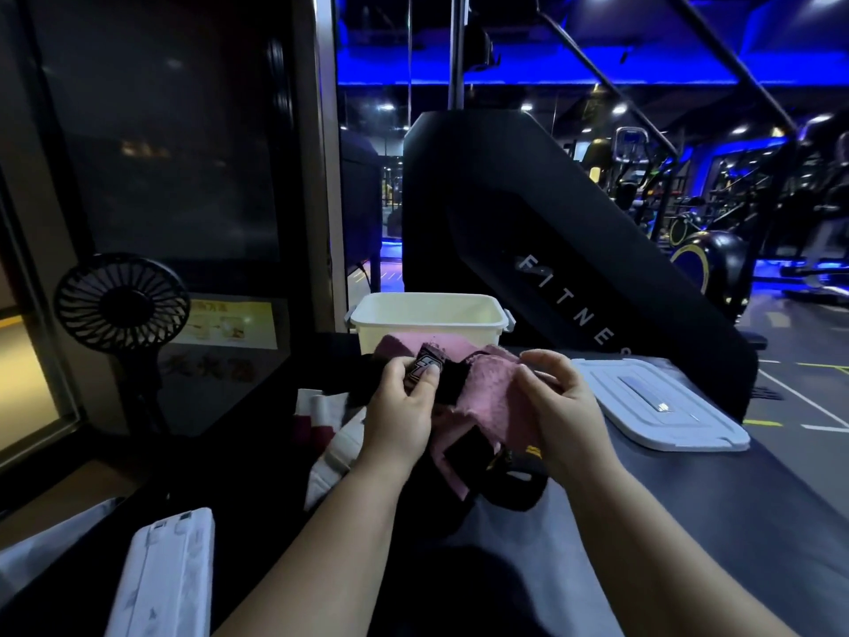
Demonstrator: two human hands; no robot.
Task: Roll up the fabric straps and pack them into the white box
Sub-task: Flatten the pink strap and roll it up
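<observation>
Both hands are working a pink strap [487,393] at frame centre; rolling is barely starting.
Left hand [404,406] is pinching the strap's black logo end, right hand [556,406] is gripping loose pink fabric. White box [429,321] is sitting just behind, probably empty, though its bottom is hidden. Lid [657,406] is lying off at right on the worktop [689,521]; other straps [326,434] are lying unrolled lower centre. Nearly all is left.
</observation>
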